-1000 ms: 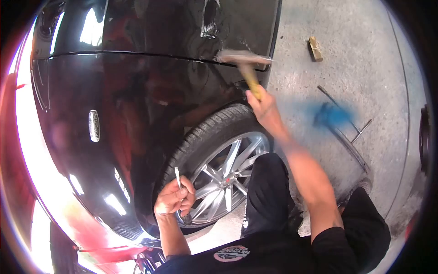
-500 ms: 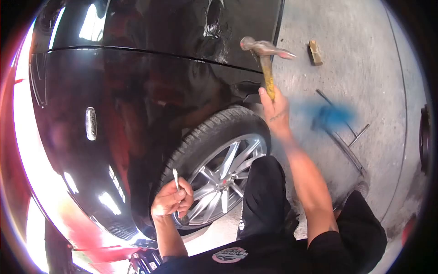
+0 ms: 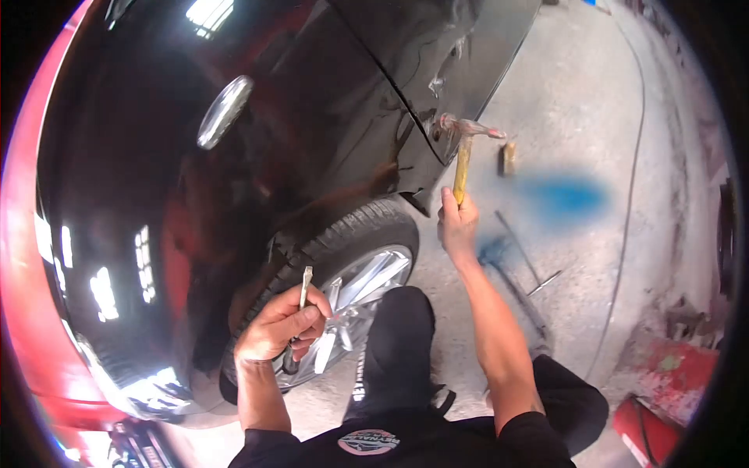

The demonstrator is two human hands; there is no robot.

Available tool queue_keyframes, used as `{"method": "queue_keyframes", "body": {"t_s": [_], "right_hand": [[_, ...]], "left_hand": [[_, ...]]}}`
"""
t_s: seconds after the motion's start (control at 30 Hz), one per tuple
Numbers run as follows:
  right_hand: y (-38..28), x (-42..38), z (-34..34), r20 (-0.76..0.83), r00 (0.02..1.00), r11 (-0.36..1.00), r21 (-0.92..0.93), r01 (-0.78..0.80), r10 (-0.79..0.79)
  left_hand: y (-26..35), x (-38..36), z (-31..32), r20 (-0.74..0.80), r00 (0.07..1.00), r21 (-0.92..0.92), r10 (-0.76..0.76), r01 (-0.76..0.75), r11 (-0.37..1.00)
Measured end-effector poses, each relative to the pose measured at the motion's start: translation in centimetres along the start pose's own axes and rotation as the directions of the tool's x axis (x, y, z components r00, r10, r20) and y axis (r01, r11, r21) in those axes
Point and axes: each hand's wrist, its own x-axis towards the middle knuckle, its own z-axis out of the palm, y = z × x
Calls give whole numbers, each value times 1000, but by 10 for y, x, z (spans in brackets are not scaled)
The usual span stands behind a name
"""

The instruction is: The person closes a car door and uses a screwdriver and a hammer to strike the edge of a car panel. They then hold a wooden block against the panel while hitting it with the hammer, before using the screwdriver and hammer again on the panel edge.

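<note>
We have a glossy black car body [image 3: 133,187] filling the left and middle of our view, with a dark seam running down to its lower edge and pale scuffed marks near that seam. Past that edge lies the rough grey concrete floor [image 3: 577,109], and a bright red curved panel [image 3: 19,195] borders the car on the far left. Below the wheel arch sits a black tyre with a silver multi-spoke wheel [image 3: 367,285], beside our raised knee in black trousers [image 3: 398,335]. At the floor's lower right corner we see a bright red object [image 3: 651,433], its kind unclear. Nearer our knee, 1 long dark metal bar [image 3: 519,300] lies on the surface, and a blue haze hides part of the things around it.

Our right hand [image 3: 459,226] is closed around the lower end of a yellow-handled metal hammer [image 3: 462,168]. The hammer is upright in our view, its head by the car's lower edge; we cannot tell if they touch. Our left hand [image 3: 282,326], in front of the wheel, pinches a slim tool with a pale flat metal blade [image 3: 306,285] between thumb and curled fingers, blade up, dark end below. A small tan block [image 3: 509,158] rests on the floor near the car's lower edge, just beside the hammer's head in our view
</note>
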Motion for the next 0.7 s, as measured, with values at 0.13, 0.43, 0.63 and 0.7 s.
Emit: {"method": "queue_keyframes", "body": {"t_s": [0.13, 0.43, 0.63, 0.7], "right_hand": [[-53, -28, 6, -69, 998, 993, 117, 7, 1], [-79, -25, 57, -8, 1000, 996, 84, 26, -25], [-98, -34, 72, -22, 1000, 1000, 16, 13, -12], [-113, -35, 61, 2, 1000, 1000, -12, 24, -24]], "left_hand": [[-4, -3, -6, 77, 989, -47, 127, -124, 991], [4, -10, -13, 274, 939, -35, 209, -207, 978], [6, -11, -14, 265, 928, -21, 260, -264, 964], [7, -12, -15, 279, 923, -44, 264, -262, 964]]}}
